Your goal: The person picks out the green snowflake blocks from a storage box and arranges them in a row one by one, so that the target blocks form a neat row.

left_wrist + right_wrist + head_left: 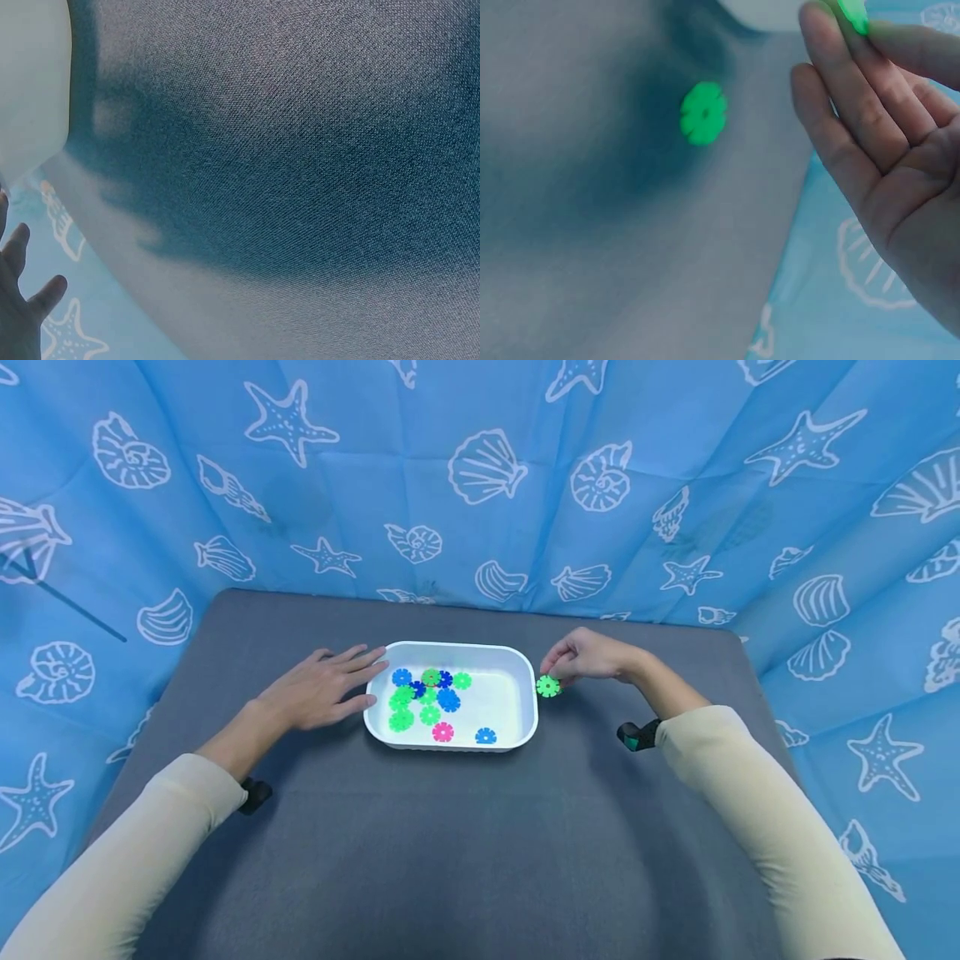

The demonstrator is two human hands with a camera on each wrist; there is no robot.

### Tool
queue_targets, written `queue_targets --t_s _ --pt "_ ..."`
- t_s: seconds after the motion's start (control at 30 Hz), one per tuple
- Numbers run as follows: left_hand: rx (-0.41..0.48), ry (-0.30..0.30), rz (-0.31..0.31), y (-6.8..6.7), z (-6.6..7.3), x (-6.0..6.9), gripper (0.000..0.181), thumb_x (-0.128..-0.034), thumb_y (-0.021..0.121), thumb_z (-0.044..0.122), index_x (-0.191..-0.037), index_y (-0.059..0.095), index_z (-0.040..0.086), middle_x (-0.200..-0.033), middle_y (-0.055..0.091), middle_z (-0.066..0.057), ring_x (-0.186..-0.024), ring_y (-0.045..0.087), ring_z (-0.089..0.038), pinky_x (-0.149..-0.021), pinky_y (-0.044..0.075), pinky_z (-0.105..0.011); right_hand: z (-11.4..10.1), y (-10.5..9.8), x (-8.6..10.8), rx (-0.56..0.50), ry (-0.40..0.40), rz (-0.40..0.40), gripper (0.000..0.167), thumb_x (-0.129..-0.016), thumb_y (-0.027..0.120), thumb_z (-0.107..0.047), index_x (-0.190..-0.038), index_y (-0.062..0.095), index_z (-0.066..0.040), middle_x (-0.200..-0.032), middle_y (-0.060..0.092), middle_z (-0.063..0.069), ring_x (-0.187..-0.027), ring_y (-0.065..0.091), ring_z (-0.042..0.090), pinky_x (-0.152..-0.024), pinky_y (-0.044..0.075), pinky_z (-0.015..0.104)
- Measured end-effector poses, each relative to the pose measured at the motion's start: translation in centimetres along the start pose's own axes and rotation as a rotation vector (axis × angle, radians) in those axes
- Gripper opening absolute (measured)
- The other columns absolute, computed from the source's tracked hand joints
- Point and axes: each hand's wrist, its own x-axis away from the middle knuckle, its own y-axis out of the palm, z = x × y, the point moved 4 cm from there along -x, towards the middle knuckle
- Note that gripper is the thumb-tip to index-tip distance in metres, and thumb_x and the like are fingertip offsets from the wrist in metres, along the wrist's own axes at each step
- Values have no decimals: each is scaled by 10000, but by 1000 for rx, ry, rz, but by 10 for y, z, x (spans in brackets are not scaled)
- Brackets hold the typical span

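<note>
My left hand has its fingers spread at the left end of a white plastic tray, fingertips over the rim. In the left wrist view the hand shows at the lower left edge. Beyond the tray's right end, my right hand pinches a green notched disc between thumb and fingers, seen in the right wrist view. A second green disc lies on the table there. Only one green disc shows by the fingertips in the head view; which of the two, I cannot tell.
Several green and blue notched discs cluster in the tray's left half. A pink disc and a blue disc lie near its front wall. Grey cloth covers the table; a blue shell-patterned curtain hangs behind and at both sides.
</note>
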Motion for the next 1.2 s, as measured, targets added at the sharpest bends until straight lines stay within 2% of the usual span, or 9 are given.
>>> queue_targets --t_s 0.1,0.27,0.5,0.87,1.2 --pt "1 -1 1 0 0 0 678 -1014 492 497 -1581 293 185 -1650 214 -25 -1498 216 -334 -1112 242 -661 13 -4 5 -40 7 78 216 -980 581 -52 -1124 683 73 -1018 719 161 -927 695 238 -913 539 478" --pt "-1 0 2 0 1 0 680 -1015 487 500 -1582 291 180 -1652 209 -27 -1499 213 -335 -1109 245 -661 35 -5 11 -109 13 224 228 -1000 556 -50 -1136 648 107 -1026 703 224 -910 704 294 -874 555 469" --pt "-12 10 9 2 0 0 682 -1019 458 523 -1584 285 182 -1654 204 -26 -1498 216 -331 -1111 252 -650 67 -2 14 -110 17 380 204 -998 536 -5 -1117 629 132 -994 690 265 -888 714 343 -829 570 459" --pt "-14 -4 0 3 -1 1 683 -1018 459 522 -1585 281 187 -1655 198 -22 -1501 206 -329 -1114 248 -650 91 6 15 -101 68 461 171 -995 556 -8 -1086 630 117 -936 688 236 -820 724 254 -754 591 370" --pt "-13 4 5 3 0 0 677 -1020 456 521 -1582 293 180 -1653 204 -24 -1500 209 -331 -1109 254 -652 94 11 13 -105 56 484 171 -989 562 11 -1092 622 134 -928 694 251 -797 738 268 -734 594 351"
